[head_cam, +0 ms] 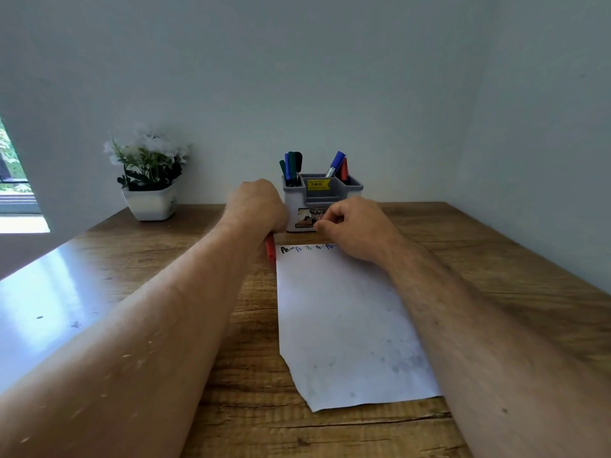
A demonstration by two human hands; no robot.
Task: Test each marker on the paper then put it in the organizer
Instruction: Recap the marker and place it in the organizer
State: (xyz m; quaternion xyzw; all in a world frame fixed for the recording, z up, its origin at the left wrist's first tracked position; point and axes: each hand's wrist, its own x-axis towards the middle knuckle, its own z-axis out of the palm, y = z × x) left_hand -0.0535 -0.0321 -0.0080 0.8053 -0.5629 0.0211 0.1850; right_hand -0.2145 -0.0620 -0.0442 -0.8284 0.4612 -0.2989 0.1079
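The grey organizer (322,200) stands at the back of the wooden bench (463,259), against the wall. Its left compartment holds a bunch of markers (291,168) in green, blue and black, standing upright. The right compartment holds a blue marker (335,163) leaning left and a red one (344,169) beside it. A yellow price sticker (318,184) sits on the middle section.

The paper (344,325) lies just in front of the organizer, with a row of small scribbles (307,248) along its far edge.

The left hand (256,206), just left of the organizer, is curled in a fist around a red marker (270,251), whose end sticks out below it beside the paper's top left corner. The right hand (355,226), in front of the organizer, has its fingers curled in a pinch; I cannot tell what, if anything, it holds.

A white pot of flowers (150,180) stands well left of the organizer.
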